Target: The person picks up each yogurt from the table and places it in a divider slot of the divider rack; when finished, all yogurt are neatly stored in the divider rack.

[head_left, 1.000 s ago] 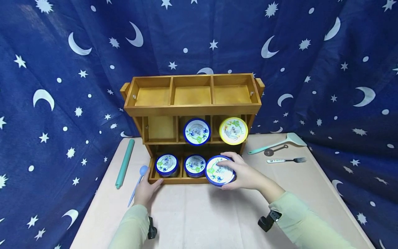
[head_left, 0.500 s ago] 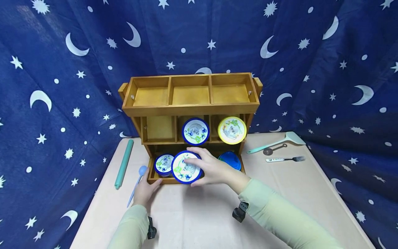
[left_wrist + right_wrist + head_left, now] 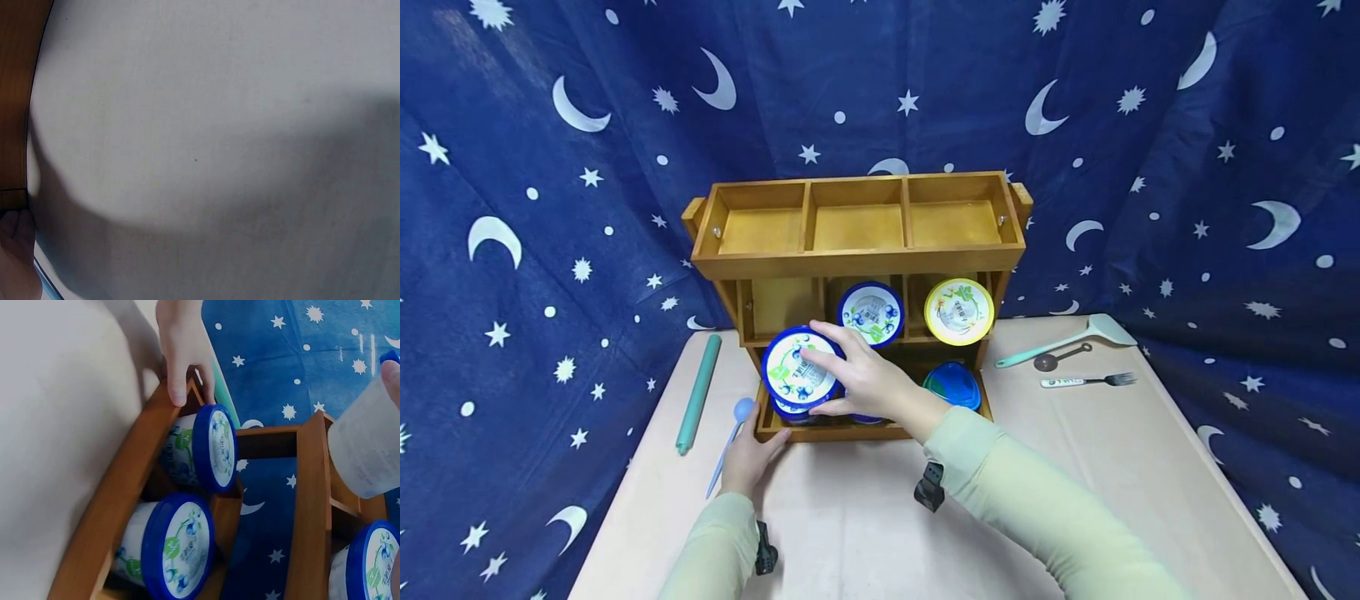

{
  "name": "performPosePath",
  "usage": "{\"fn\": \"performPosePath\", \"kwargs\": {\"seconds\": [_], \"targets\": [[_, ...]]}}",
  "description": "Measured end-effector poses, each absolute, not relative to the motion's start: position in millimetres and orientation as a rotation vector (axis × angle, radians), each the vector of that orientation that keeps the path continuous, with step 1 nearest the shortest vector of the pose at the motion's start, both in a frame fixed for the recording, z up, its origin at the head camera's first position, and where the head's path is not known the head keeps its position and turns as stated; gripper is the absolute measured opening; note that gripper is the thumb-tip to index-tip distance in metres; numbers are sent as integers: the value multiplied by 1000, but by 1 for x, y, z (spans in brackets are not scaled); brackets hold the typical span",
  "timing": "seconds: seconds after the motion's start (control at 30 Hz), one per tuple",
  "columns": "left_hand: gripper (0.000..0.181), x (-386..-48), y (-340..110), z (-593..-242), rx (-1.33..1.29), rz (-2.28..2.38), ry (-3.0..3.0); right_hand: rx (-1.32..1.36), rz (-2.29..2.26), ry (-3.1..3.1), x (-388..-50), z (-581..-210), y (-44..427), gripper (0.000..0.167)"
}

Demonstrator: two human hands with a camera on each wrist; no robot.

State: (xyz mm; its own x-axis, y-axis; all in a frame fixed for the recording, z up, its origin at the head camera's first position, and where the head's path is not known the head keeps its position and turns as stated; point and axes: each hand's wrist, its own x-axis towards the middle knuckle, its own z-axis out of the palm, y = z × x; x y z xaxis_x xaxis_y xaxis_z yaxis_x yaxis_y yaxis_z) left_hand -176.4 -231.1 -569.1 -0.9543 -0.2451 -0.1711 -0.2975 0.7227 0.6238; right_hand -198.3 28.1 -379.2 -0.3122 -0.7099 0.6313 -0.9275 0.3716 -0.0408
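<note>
In the head view, my right hand (image 3: 874,379) grips a blue-lidded tub (image 3: 792,368), raised over the left part of a three-tier wooden rack (image 3: 857,265). The right wrist view shows that tub's translucent side (image 3: 365,440). My left hand (image 3: 748,457) grips the rack's lower left front corner, thumb on the front edge. In the bottom tier, one blue-lidded tub (image 3: 200,447) stands in the left compartment and another (image 3: 169,547) in the middle. A plain blue-lidded container (image 3: 953,385) sits in the right one. The middle tier holds a blue-rimmed tub (image 3: 871,308) and a yellow-rimmed tub (image 3: 959,312).
A light blue spoon (image 3: 743,410) lies beside my left hand, with a teal rod (image 3: 698,393) farther left. Right of the rack lie a mint spatula (image 3: 1105,330), a dark measuring spoon (image 3: 1047,362) and a fork (image 3: 1090,381). A starry blue cloth (image 3: 880,83) hangs behind.
My right hand has carried the blue-lidded tub leftward and up, from the bottom tier's right side to above its left side, uncovering the plain blue-lidded container. My left hand has stayed put.
</note>
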Motion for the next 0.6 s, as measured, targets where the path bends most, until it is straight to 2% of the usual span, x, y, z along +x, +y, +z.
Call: {"fn": "performPosePath", "kwargs": {"seconds": [0.23, 0.6], "targets": [[105, -175, -231, -570, -386, 1058, 2875, 1337, 553, -2126, -212, -377, 14, 75], [97, -175, -229, -569, -377, 1037, 2913, 1234, 629, -2193, -228, -379, -5, 74]]}}
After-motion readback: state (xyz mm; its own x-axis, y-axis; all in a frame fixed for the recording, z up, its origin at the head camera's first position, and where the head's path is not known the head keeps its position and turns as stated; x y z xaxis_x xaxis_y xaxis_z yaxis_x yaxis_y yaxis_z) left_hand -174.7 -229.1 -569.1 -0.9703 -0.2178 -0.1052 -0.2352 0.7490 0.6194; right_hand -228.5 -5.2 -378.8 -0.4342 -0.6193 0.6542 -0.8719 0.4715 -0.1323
